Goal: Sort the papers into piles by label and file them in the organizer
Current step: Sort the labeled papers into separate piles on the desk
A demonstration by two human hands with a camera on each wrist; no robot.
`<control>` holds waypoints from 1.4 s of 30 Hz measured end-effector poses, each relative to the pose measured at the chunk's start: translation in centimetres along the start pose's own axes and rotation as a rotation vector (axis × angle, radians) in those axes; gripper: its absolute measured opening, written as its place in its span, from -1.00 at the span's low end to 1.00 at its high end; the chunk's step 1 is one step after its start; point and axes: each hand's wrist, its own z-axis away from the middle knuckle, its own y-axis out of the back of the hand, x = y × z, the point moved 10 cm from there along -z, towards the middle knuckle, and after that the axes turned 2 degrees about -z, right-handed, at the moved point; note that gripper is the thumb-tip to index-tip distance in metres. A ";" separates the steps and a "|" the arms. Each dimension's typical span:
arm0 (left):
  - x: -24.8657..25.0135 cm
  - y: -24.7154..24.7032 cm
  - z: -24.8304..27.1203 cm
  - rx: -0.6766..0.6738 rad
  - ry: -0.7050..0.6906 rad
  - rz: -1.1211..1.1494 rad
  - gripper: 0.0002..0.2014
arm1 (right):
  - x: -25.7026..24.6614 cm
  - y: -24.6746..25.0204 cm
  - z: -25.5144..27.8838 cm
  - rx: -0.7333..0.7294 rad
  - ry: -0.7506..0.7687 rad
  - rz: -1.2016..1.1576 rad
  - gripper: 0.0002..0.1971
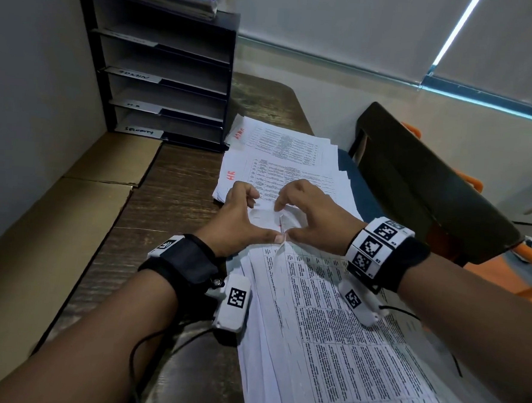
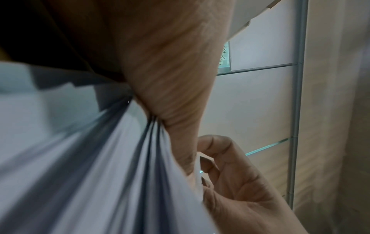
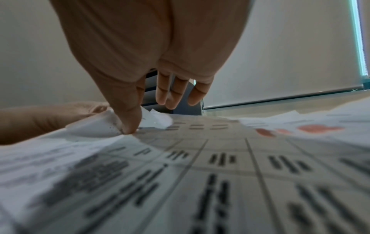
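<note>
- The near stack of papers (image 1: 328,329) lies on the wooden desk (image 1: 171,195) right in front of the person; its sheets carry printed tables, too small to read.
- Beyond it, just touching the far end, a pile marked "HR" (image 1: 284,179) in red; behind that, a pile marked "ADMIN" (image 1: 288,145) in red, next to the organizer.
- The black organizer (image 1: 170,71) stands at the desk's far left; its shelf tags read "ADMIN", "H.R" and "SECURITY", the top tag unreadable. More papers rest on its roof.
- The left hand (image 1: 242,218) sits at the stack's far corner, fingers curled, thumb stretched right, pinching a raised sheet corner; the left wrist view shows several sheet edges pressed under the thumb.
- The right hand (image 1: 313,216) faces it, thumb tip meeting the left thumb at that lifted corner, fingers arched down onto the paper; its grip looks loose, fingertips touching rather than clamped.
- Cardboard boxes (image 1: 72,195) lie left of the desk; a dark chair (image 1: 415,185) stands right.
</note>
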 end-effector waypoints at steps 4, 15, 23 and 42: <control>0.0 0.0 0.1 -0.004 -0.007 -0.040 -0.21 | 0.6 -0.3 -0.2 -0.053 -0.024 0.111 -0.77; 5.0 -0.2 1.3 -0.041 -0.125 0.222 -0.68 | -4.9 6.7 -2.1 0.082 0.181 0.279 -0.91; 2.8 3.3 -0.1 0.284 -0.161 0.159 -0.81 | 3.1 8.5 -1.8 0.228 -0.223 0.118 -0.09; -1.7 5.7 -0.6 0.423 0.066 0.557 -0.46 | 12.0 13.0 -2.4 0.212 -0.393 0.136 -0.84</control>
